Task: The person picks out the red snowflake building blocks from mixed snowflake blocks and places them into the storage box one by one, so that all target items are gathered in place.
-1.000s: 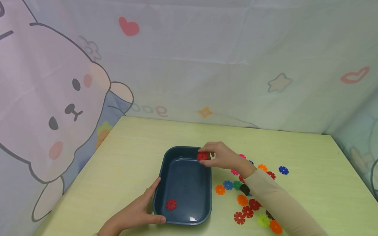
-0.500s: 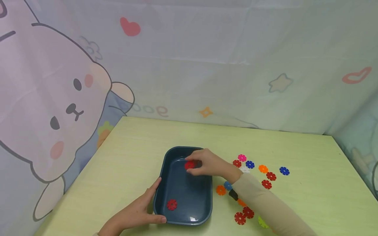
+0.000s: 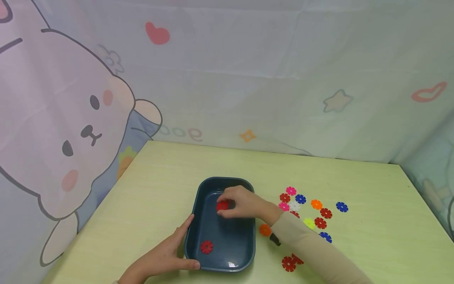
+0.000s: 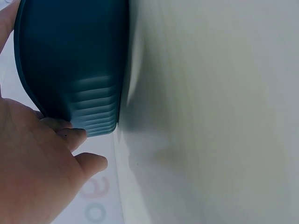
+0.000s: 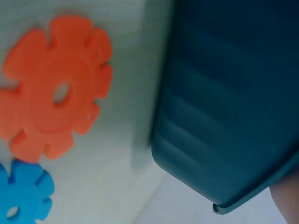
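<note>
A dark blue tray (image 3: pixel 227 232) sits on the table, its corner nearest my left hand (image 3: pixel 161 252). In the head view, my left thumb lies along the tray's near edge and the fingers rest against its left wall; the left wrist view shows those fingers against the ribbed outer wall of the tray (image 4: pixel 93 93). Over the tray's interior, my right hand (image 3: pixel 244 203) pinches a red notched plastic disc (image 3: pixel 222 206) between thumb and forefinger. A second red disc (image 3: pixel 207 247) lies on the tray floor near its front left corner.
Right of the tray, several notched discs lie scattered, including a pink disc (image 3: pixel 291 191), a white disc (image 3: pixel 294 206) and a blue disc (image 3: pixel 342 207). My right sleeve (image 3: pixel 312 244) covers part of them. An orange disc (image 5: pixel 58 88) lies close beside the tray. A printed curtain (image 3: pixel 266 79) hangs behind the table.
My right hand has carried the red disc left and toward me, from the tray's far right corner to over its interior. The left hand stays at the tray.
</note>
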Demonstrator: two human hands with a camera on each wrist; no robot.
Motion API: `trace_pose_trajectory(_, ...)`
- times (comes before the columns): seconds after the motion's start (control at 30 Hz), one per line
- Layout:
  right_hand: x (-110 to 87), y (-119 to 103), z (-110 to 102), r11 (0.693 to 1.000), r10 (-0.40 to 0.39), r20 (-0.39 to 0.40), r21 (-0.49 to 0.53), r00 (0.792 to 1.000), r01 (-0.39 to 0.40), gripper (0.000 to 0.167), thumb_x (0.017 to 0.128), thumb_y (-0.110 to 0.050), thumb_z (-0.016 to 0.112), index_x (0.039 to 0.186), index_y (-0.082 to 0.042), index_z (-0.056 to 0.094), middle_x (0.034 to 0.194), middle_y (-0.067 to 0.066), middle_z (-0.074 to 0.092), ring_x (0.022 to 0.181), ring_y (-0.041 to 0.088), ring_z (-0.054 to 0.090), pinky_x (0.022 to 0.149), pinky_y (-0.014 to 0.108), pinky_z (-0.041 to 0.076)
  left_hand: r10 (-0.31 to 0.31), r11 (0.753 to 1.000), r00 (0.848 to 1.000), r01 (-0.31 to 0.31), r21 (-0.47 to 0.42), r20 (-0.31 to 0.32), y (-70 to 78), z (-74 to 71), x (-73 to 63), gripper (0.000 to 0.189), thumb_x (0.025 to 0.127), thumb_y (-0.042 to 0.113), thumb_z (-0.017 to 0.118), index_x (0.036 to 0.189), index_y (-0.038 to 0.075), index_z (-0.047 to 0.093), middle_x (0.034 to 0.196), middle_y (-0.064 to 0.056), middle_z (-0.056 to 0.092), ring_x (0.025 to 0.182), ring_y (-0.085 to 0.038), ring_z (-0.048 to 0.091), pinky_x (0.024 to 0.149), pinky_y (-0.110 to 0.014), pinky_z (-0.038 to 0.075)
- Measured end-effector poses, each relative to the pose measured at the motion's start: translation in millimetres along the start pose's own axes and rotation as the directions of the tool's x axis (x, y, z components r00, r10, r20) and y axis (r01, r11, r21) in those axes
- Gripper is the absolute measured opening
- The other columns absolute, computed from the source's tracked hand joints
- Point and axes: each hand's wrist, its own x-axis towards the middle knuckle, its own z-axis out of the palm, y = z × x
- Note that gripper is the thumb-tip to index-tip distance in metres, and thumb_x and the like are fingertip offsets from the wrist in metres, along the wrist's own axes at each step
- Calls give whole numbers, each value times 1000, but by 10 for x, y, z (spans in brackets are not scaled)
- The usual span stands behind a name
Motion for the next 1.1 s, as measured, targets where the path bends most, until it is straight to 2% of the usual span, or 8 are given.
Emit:
trace_pose_trajectory(0.2, 28, 2, 44, 1000, 27, 18, -3, 999, -27, 26, 83, -30, 74, 98, -9, 72, 80, -5, 63, 71, 3, 52, 64, 14, 45, 0, 1000, 1000, 0, -3, 4, -2, -5, -5, 113, 78, 37, 80, 156, 21, 0, 162, -10, 4, 145, -44, 2, 109, -69, 12)
trace_pose_trajectory(0.4, 91, -23, 106, 999, 49, 71, -10, 996, -48, 32, 83, -27, 77, 104, -5, 71, 85, -2, 65, 71, 3, 52, 65, 12, 45, 5, 1000, 1000, -5, 1, 6, -5, -8, -7, 112, 79, 37, 79, 156, 22, 0, 162, -11, 4, 145, -44, 2, 108, -70, 12)
trace_pose_trajectory(0.57, 137, -56, 168, 994, 77, 147, 67, 986, -87, 35, 82, -23, 78, 110, -3, 70, 85, -2, 66, 68, 0, 52, 63, 12, 46, 10, 1000, 1000, -10, 13, 3, 12, -6, -12, 111, 78, 37, 79, 157, 21, 2, 162, -12, 6, 145, -46, 4, 108, -69, 13)
trace_pose_trajectory(0.77, 169, -88, 213, 965, 161, 209, 172, 965, -198, 37, 80, -20, 80, 113, -6, 70, 77, -7, 62, 64, 0, 51, 61, 15, 46, 5, 1000, 1000, -5, 2, 4, 12, -1, -19, 111, 78, 37, 80, 157, 20, 3, 162, -13, 6, 145, -46, 4, 107, -70, 14)
trace_pose_trajectory(0.9, 190, -90, 244, 945, 209, 257, 197, 944, -263, 38, 80, -17, 80, 114, -7, 70, 76, -9, 61, 64, 1, 51, 61, 15, 45, 1, 1000, 1000, -1, 6, 5, 5, -1, -16, 112, 78, 37, 79, 157, 20, 2, 162, -13, 5, 145, -46, 4, 108, -70, 14)
trace_pose_trajectory(1.1, 220, -104, 285, 942, 194, 352, 194, 916, -274, 38, 80, -10, 79, 117, -5, 69, 86, -4, 66, 67, 0, 53, 64, 15, 47, 3, 1000, 1000, -3, 8, 6, -8, -7, -10, 112, 79, 37, 79, 157, 21, 0, 162, -11, 5, 145, -45, 3, 108, -70, 12)
